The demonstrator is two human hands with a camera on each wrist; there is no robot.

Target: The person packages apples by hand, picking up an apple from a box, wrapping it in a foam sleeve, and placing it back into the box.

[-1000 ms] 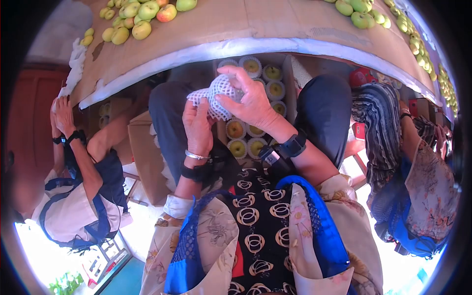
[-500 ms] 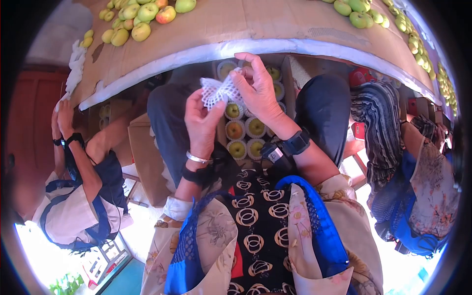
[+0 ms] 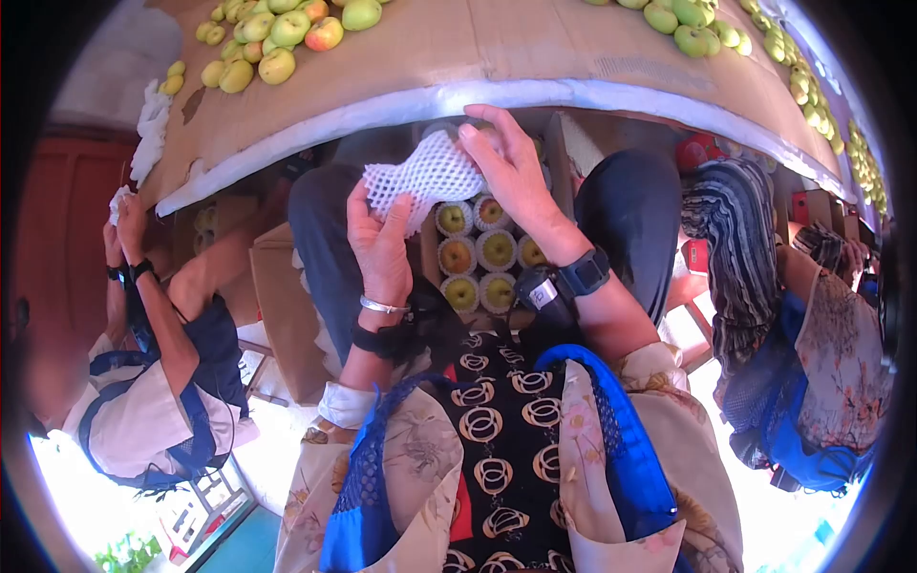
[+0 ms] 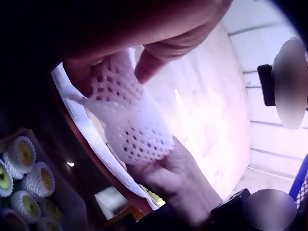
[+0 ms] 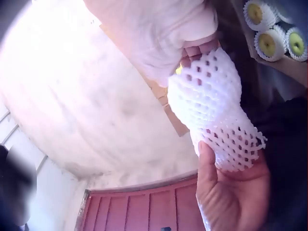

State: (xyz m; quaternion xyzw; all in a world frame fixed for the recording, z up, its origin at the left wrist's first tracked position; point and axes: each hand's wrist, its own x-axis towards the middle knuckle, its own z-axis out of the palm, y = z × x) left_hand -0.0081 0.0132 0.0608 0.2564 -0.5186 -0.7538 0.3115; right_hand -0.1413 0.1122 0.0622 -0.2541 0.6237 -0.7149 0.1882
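Observation:
A white foam net sleeve (image 3: 427, 176) stretches between my two hands, above a carton of sleeved apples (image 3: 496, 248). My left hand (image 3: 382, 250) pinches its left end, thumb on the near side and fingers behind, as the right wrist view shows. At the other end my right hand (image 3: 527, 186) holds the sleeve's edge, some of its fingertips hidden by the mesh. The sleeve (image 5: 207, 96) is narrow in the middle and wider towards both ends; I cannot tell whether anything is inside it.
Loose apples (image 3: 277, 33) lie on a cardboard-covered table (image 3: 458, 53) with a white padded edge. An open carton flap (image 3: 277, 310) stands left of my knee. One person sits on the left, their hands (image 3: 124, 229) holding something white; another sits on the right in striped trousers (image 3: 731, 224).
The sleeve was bunched and folded between my hands; now it is drawn out longer. My right hand has shifted slightly right. The person on the left now holds a white thing.

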